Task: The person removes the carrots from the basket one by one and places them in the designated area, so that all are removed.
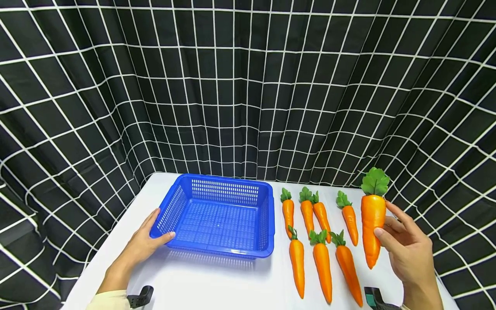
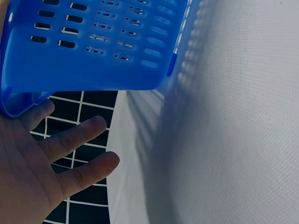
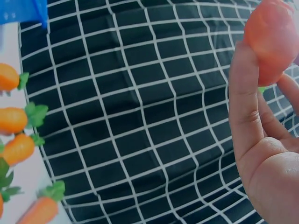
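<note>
My right hand [image 1: 412, 245] holds an orange carrot [image 1: 373, 228] with green leaves on top, upright at the right side of the table. Thumb and fingertips pinch it from the right. In the right wrist view that carrot [image 3: 273, 39] shows only partly, at the upper right. My left hand [image 1: 141, 241] is at the near left corner of a blue plastic basket [image 1: 221, 250], its thumb over the rim. In the left wrist view, three straight fingers [image 2: 77, 137] spread beside the basket's perforated wall [image 2: 117, 70]. Nothing lies inside the basket.
Several more carrots lie on the white table [image 1: 209, 288] between the basket and my right hand: a far row with one carrot [image 1: 350, 224] at its right end, and a near row of three with a carrot [image 1: 322, 271] in its middle. A black gridded curtain [image 1: 240, 94] encloses the table.
</note>
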A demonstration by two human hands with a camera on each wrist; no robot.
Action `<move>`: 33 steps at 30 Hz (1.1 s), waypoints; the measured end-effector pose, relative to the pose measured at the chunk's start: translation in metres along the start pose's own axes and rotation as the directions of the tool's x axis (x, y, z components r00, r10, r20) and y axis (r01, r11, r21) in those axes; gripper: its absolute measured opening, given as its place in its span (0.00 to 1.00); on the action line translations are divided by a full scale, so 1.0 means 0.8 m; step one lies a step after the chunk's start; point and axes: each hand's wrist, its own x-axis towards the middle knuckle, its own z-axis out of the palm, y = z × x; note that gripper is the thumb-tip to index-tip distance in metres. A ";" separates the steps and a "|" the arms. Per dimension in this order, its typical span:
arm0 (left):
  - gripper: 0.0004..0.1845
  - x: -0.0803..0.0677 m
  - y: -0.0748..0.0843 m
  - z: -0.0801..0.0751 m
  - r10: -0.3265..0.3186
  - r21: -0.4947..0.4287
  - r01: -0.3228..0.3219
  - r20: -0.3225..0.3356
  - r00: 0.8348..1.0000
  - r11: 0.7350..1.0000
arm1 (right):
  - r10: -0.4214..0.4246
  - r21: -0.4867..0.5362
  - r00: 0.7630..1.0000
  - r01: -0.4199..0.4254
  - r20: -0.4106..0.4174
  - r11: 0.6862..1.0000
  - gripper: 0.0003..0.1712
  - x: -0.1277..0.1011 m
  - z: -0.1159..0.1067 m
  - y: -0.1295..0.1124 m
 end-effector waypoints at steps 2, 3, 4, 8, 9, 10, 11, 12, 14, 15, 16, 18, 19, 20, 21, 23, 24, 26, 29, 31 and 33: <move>0.54 0.000 0.000 0.000 0.003 -0.002 -0.003 -0.002 1.000 1.000 | 0.012 -0.024 1.000 -0.013 -0.023 1.000 0.36 -0.002 -0.003 0.000; 0.54 0.000 0.000 0.000 0.005 -0.004 -0.005 -0.003 1.000 1.000 | 0.016 -0.030 0.999 -0.017 -0.032 0.999 0.36 -0.003 -0.005 0.000; 0.54 0.000 0.000 0.000 0.008 -0.006 -0.008 -0.003 1.000 1.000 | 0.017 -0.037 0.999 -0.018 -0.044 0.999 0.35 -0.004 -0.007 0.000; 0.54 -0.001 0.000 0.000 0.013 -0.014 -0.013 -0.010 1.000 1.000 | 0.038 -0.057 0.994 -0.044 -0.098 0.997 0.35 -0.008 -0.015 0.005; 0.54 -0.001 0.000 0.000 0.014 -0.015 -0.014 -0.010 1.000 1.000 | 0.047 -0.058 0.992 -0.054 -0.117 0.997 0.35 -0.009 -0.017 0.007; 0.54 -0.001 0.000 0.000 0.014 -0.017 -0.014 -0.011 1.000 1.000 | 0.057 -0.067 0.989 -0.067 -0.137 0.996 0.35 -0.010 -0.019 0.008; 0.54 -0.001 0.000 0.000 0.013 -0.016 -0.013 -0.011 1.000 1.000 | 0.067 -0.068 0.986 -0.079 -0.154 0.995 0.35 -0.012 -0.021 0.010; 0.54 0.000 0.000 0.000 0.011 -0.017 -0.011 -0.011 1.000 1.000 | 0.079 -0.074 0.982 -0.092 -0.173 0.993 0.35 -0.013 -0.024 0.012; 0.55 0.000 0.001 0.000 0.008 -0.017 -0.008 -0.006 1.000 1.000 | 0.092 -0.070 0.976 -0.108 -0.197 0.992 0.35 -0.016 -0.029 0.017; 0.54 0.001 0.001 0.000 0.007 -0.018 -0.007 -0.005 1.000 1.000 | 0.098 -0.068 0.974 -0.114 -0.205 0.991 0.35 -0.016 -0.032 0.020; 0.54 0.001 0.001 0.000 0.007 -0.020 -0.008 -0.006 1.000 1.000 | 0.101 -0.060 0.973 -0.115 -0.205 0.991 0.35 -0.017 -0.035 0.022; 0.55 0.002 0.002 -0.001 0.007 -0.021 -0.007 -0.007 1.000 1.000 | 0.118 -0.053 0.971 -0.131 -0.206 0.990 0.35 -0.020 -0.042 0.029; 0.55 0.002 0.002 -0.001 0.007 -0.021 -0.007 -0.009 1.000 1.000 | 0.127 -0.047 0.971 -0.139 -0.204 0.989 0.35 -0.021 -0.046 0.032; 0.55 0.002 0.002 -0.001 0.009 -0.021 -0.009 -0.011 1.000 1.000 | 0.140 -0.046 0.969 -0.152 -0.201 0.987 0.35 -0.023 -0.050 0.036; 0.54 0.002 0.002 -0.002 0.009 -0.021 -0.010 -0.013 1.000 1.000 | 0.157 -0.042 0.968 -0.168 -0.197 0.985 0.35 -0.025 -0.054 0.041; 0.54 0.002 0.002 -0.002 0.011 -0.019 -0.011 -0.015 1.000 1.000 | 0.201 -0.025 0.962 -0.209 -0.187 0.978 0.36 -0.030 -0.062 0.049; 0.54 0.001 0.002 -0.001 0.013 -0.017 -0.013 -0.015 1.000 1.000 | 0.225 -0.013 0.957 -0.231 -0.181 0.973 0.36 -0.033 -0.067 0.053; 0.54 0.000 0.001 -0.001 0.017 -0.016 -0.017 -0.013 1.000 1.000 | 0.272 0.006 0.947 -0.276 -0.173 0.961 0.36 -0.039 -0.076 0.061; 0.54 0.000 0.002 -0.001 0.019 -0.013 -0.019 -0.011 1.000 1.000 | 0.334 0.012 0.927 -0.336 -0.169 0.942 0.36 -0.047 -0.088 0.071; 0.54 0.000 0.002 -0.001 0.015 -0.012 -0.015 -0.009 1.000 1.000 | 0.364 0.007 0.918 -0.368 -0.158 0.930 0.35 -0.052 -0.097 0.078; 0.54 -0.001 0.002 -0.002 0.012 -0.015 -0.012 -0.009 1.000 1.000 | 0.414 -0.018 0.896 -0.422 -0.161 0.906 0.35 -0.055 -0.105 0.085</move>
